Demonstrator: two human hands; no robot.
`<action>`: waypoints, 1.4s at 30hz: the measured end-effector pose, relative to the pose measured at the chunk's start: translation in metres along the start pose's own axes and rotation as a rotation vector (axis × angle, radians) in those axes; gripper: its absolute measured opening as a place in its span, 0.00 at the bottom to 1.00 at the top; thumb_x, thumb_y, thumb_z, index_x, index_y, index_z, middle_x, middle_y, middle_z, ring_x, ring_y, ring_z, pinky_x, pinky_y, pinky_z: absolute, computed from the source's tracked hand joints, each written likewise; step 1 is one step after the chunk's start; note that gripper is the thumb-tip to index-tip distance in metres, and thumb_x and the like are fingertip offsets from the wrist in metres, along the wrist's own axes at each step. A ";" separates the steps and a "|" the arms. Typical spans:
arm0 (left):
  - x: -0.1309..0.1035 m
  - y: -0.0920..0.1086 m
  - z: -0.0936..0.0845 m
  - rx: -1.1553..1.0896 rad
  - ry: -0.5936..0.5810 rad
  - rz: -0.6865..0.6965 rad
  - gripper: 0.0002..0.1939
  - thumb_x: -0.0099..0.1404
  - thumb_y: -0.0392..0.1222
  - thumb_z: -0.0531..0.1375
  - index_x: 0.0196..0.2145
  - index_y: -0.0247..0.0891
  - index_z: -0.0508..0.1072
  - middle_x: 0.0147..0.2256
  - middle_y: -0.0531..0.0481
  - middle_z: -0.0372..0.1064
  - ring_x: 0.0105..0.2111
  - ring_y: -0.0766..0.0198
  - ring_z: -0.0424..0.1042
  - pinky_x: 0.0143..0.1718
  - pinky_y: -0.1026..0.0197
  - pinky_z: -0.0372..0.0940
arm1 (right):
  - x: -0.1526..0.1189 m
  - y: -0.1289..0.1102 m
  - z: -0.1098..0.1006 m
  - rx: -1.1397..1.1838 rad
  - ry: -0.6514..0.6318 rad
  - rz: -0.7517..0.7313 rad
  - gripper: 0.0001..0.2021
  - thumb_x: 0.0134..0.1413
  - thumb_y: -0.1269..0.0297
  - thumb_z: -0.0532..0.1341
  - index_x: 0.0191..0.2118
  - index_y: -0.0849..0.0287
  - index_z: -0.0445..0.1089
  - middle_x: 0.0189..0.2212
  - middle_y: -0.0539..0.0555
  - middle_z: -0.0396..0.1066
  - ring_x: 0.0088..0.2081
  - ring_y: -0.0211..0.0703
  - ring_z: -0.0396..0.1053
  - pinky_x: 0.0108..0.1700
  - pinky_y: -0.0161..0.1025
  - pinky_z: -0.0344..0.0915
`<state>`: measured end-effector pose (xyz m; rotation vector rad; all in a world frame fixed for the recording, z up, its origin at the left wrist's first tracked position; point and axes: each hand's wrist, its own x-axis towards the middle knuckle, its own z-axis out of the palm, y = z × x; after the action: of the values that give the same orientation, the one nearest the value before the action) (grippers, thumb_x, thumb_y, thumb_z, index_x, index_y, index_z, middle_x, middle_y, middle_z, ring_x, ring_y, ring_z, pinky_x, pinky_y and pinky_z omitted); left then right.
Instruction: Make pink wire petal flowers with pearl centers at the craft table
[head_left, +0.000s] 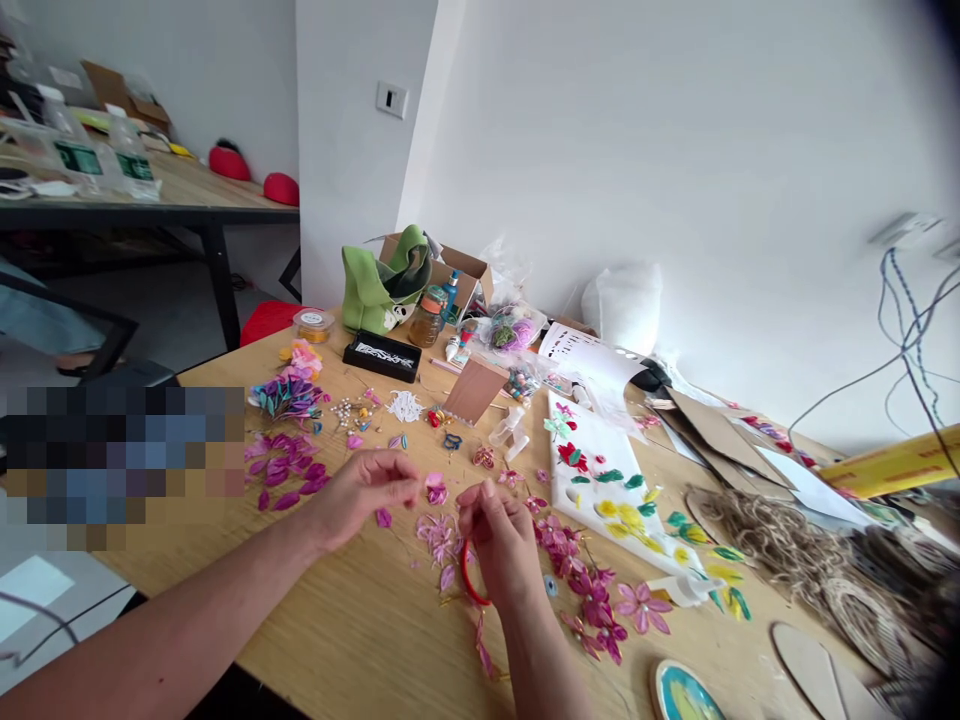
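My left hand (375,490) is closed in a pinch above the wooden table (352,610), with its fingertips pointing right. Facing it, my right hand (499,535) pinches thumb against fingers. Whatever either hand holds is too fine or hidden to make out. Between the two hands shows a small pink flower (436,489); whether it hangs from a wire or lies on the table I cannot tell. A red bracelet (469,575) rings my right wrist. Pale pink petal loops (439,538) lie below the hands, and finished magenta flowers (592,595) spread to the right.
Magenta petals (285,465) and a purple-teal bunch (285,397) lie left. A white board (592,460) carries yellow, red and green pieces. Behind are a black tray (381,356), a green bag (382,285) and a jar (427,318). Tangled twine (780,545) lies right.
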<state>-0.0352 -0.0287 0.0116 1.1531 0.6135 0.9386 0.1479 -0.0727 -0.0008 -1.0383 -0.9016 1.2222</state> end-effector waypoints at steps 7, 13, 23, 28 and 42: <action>-0.003 0.008 -0.013 -0.042 0.158 0.071 0.10 0.53 0.45 0.69 0.27 0.36 0.75 0.26 0.54 0.69 0.29 0.67 0.68 0.34 0.64 0.62 | 0.003 0.000 -0.011 -0.015 0.229 -0.153 0.18 0.50 0.49 0.65 0.23 0.60 0.72 0.14 0.46 0.62 0.20 0.31 0.54 0.24 0.31 0.50; -0.043 0.005 -0.019 0.375 0.091 0.168 0.05 0.62 0.40 0.62 0.29 0.38 0.74 0.30 0.52 0.69 0.33 0.65 0.68 0.37 0.63 0.62 | 0.000 0.000 -0.013 -0.225 0.327 -0.240 0.20 0.53 0.48 0.63 0.23 0.62 0.72 0.15 0.48 0.62 0.20 0.34 0.57 0.23 0.33 0.52; -0.090 -0.034 0.004 0.915 -0.032 0.470 0.08 0.67 0.31 0.56 0.30 0.36 0.71 0.27 0.51 0.64 0.33 0.64 0.63 0.36 0.62 0.60 | -0.002 -0.005 -0.009 -0.409 0.377 -0.392 0.21 0.55 0.49 0.61 0.21 0.62 0.70 0.15 0.48 0.64 0.19 0.35 0.59 0.23 0.33 0.56; -0.090 -0.047 0.021 0.971 -0.112 0.464 0.11 0.68 0.32 0.54 0.30 0.36 0.72 0.28 0.50 0.64 0.35 0.63 0.62 0.35 0.61 0.60 | -0.004 -0.010 -0.008 -0.440 0.385 -0.425 0.21 0.55 0.49 0.60 0.21 0.61 0.70 0.16 0.48 0.64 0.20 0.35 0.60 0.24 0.33 0.57; -0.090 -0.059 0.056 1.202 -0.220 0.486 0.14 0.69 0.31 0.52 0.26 0.35 0.71 0.26 0.49 0.64 0.35 0.61 0.62 0.34 0.61 0.61 | -0.004 -0.013 -0.007 -0.450 0.343 -0.428 0.22 0.56 0.48 0.58 0.20 0.60 0.68 0.15 0.49 0.64 0.19 0.36 0.61 0.23 0.34 0.56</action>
<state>-0.0165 -0.1404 -0.0313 2.5277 0.7424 0.7948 0.1581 -0.0779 0.0099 -1.2783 -1.0797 0.4715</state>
